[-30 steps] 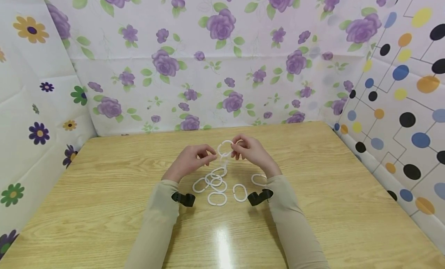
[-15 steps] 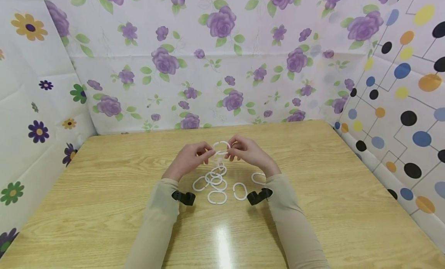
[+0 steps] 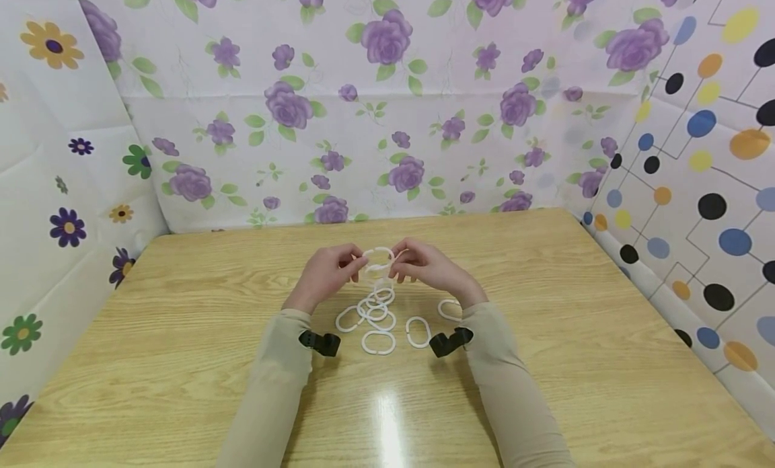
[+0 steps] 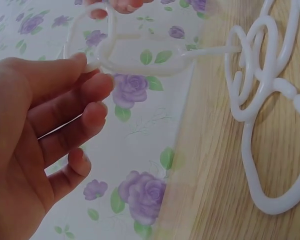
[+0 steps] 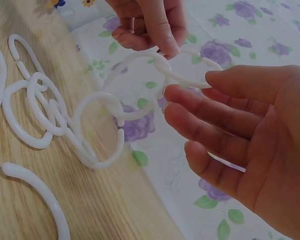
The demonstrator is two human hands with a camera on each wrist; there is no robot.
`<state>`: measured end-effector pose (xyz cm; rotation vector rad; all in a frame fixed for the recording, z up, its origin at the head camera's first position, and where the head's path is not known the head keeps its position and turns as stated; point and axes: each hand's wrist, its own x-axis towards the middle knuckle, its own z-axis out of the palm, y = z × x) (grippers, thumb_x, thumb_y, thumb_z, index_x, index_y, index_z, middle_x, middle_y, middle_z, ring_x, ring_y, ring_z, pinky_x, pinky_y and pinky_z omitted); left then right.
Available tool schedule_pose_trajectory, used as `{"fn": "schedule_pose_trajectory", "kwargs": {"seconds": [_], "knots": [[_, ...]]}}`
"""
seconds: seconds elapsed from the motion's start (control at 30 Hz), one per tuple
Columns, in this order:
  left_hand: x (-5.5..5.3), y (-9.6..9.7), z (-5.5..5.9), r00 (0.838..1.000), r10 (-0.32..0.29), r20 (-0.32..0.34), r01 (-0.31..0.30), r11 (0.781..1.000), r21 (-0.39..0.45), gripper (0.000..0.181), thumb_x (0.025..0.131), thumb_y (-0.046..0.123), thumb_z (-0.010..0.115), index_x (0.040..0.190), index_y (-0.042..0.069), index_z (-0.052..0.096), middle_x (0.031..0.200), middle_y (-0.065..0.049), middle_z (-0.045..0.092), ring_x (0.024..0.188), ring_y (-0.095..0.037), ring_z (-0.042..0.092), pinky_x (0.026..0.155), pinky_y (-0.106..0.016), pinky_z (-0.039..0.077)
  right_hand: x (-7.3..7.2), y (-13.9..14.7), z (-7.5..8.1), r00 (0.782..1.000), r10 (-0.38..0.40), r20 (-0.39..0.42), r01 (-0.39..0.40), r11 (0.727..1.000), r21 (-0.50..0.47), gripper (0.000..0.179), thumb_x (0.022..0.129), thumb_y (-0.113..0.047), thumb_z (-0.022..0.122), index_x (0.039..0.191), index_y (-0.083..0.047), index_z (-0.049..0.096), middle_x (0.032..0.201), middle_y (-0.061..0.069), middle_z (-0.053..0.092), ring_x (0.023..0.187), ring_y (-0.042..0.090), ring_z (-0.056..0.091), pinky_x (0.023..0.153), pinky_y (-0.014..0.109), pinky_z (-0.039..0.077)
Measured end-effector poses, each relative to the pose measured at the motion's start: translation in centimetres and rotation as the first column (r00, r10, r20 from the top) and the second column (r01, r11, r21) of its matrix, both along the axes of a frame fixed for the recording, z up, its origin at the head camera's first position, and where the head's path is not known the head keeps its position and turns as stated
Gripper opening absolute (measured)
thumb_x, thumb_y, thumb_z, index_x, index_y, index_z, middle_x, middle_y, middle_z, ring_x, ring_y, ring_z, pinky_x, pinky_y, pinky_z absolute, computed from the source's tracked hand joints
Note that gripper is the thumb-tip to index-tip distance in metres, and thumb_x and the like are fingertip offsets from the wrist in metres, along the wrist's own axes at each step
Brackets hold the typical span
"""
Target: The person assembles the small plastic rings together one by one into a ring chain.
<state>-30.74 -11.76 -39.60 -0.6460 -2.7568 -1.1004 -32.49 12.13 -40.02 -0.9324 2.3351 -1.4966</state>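
Note:
Between both hands, above the table, is a white plastic chain link [image 3: 383,249], an oval with a small gap. My left hand [image 3: 327,269] pinches its left end between thumb and index finger, the other fingers loosely bent. My right hand [image 3: 426,261] pinches the opposite end the same way. Hooked through the held link, more white links hang down to the table; in the right wrist view a lower link [image 5: 79,117] slants toward the tabletop. The chain runs on into several overlapping links [image 3: 348,330] lying on the wood.
A separate link [image 3: 364,343] lies nearest me, another link [image 3: 429,333] to its right, and a third link [image 3: 440,310] beside my right wrist, partly covered by it. Patterned sheets [image 3: 339,132] stand behind and beside the wooden table [image 3: 181,360].
Both hands have drifted left with the held link and chain. My left fingertips, at first just apart from that link, now pinch its left end. The loose links stay put.

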Motion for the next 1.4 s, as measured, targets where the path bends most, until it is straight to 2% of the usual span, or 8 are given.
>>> {"fn": "schedule_pose_trajectory", "kwargs": {"seconds": [0.2,0.3,0.47,0.63,0.87,1.1,1.23,1.4], "knots": [[-0.1,0.0,0.0,0.994,0.100,-0.046,-0.099,0.995,0.022,0.021,0.098,0.030,0.057,0.100,0.012,0.068,0.066,-0.010,0.067,0.051,-0.014,0.047,0.054,-0.028,0.036,0.0,-0.1,-0.3,1.000,0.008,-0.015,-0.007,0.998,0.057,0.023,0.100,-0.010,0.053,0.120,0.000,0.051,0.100,0.020,0.070,0.087,0.040,0.064,0.074,0.051,0.048],[-0.1,-0.2,-0.1,0.984,0.168,-0.057,-0.165,0.985,0.058,0.023,0.098,0.032,0.057,0.101,0.011,0.069,0.064,-0.010,0.066,0.049,-0.014,0.045,0.052,-0.028,0.035,0.0,-0.4,-0.5,0.998,0.061,-0.030,-0.057,0.992,0.108,0.020,0.098,-0.009,0.054,0.114,0.002,0.056,0.099,0.019,0.069,0.085,0.035,0.065,0.078,0.051,0.050],[-0.5,-0.7,-0.4,0.952,0.295,-0.085,-0.284,0.951,0.123,0.026,0.097,0.032,0.059,0.100,0.009,0.070,0.060,-0.007,0.064,0.044,-0.013,0.042,0.051,-0.027,0.034,0.1,-1.3,-0.8,0.983,0.181,-0.042,-0.163,0.950,0.267,0.015,0.095,-0.014,0.060,0.105,-0.003,0.063,0.096,0.007,0.070,0.086,0.016,0.065,0.081,0.034,0.052],[-0.6,-1.6,-0.5,0.930,0.363,-0.055,-0.349,0.922,0.169,0.027,0.097,0.031,0.059,0.101,0.007,0.070,0.062,-0.008,0.065,0.044,-0.013,0.044,0.051,-0.027,0.035,0.4,-1.9,-0.9,0.970,0.235,-0.065,-0.197,0.912,0.359,0.014,0.094,-0.018,0.062,0.104,-0.008,0.065,0.095,0.001,0.069,0.088,0.005,0.062,0.085,0.025,0.049],[-0.8,-2.5,-0.4,0.940,0.336,-0.060,-0.320,0.928,0.190,0.024,0.096,0.027,0.062,0.099,0.004,0.070,0.061,-0.011,0.065,0.047,-0.012,0.049,0.051,-0.027,0.036,1.6,-4.1,-0.4,0.958,0.260,-0.123,-0.189,0.890,0.414,0.020,0.095,-0.017,0.058,0.112,-0.008,0.065,0.107,0.004,0.068,0.099,0.014,0.063,0.089,0.031,0.049],[-0.8,-2.6,-0.5,0.965,0.260,-0.041,-0.254,0.960,0.120,0.022,0.096,0.027,0.061,0.098,0.007,0.070,0.060,-0.009,0.064,0.049,-0.014,0.048,0.055,-0.028,0.038,2.8,-6.8,-1.2,0.912,0.363,-0.192,-0.211,0.815,0.540,0.039,0.094,-0.005,0.057,0.132,-0.005,0.055,0.133,0.010,0.059,0.125,0.026,0.055,0.105,0.039,0.043],[-0.8,-2.5,-0.5,0.969,0.247,-0.022,-0.243,0.964,0.106,0.021,0.096,0.026,0.061,0.100,0.007,0.070,0.060,-0.008,0.063,0.051,-0.015,0.049,0.056,-0.029,0.039,3.0,-7.4,-1.6,0.900,0.361,-0.243,-0.155,0.787,0.597,0.035,0.093,-0.005,0.060,0.128,-0.007,0.058,0.121,0.009,0.064,0.115,0.023,0.060,0.099,0.035,0.047],[-0.8,-2.4,-0.3,0.970,0.242,0.004,-0.242,0.966,0.091,0.022,0.097,0.027,0.060,0.101,0.008,0.070,0.061,-0.007,0.063,0.053,-0.016,0.050,0.058,-0.029,0.039,3.2,-7.7,-2.0,0.919,0.315,-0.236,-0.111,0.783,0.612,0.039,0.091,-0.018,0.068,0.127,-0.011,0.058,0.107,0.007,0.065,0.090,0.016,0.060,0.081,0.027,0.048]]}}
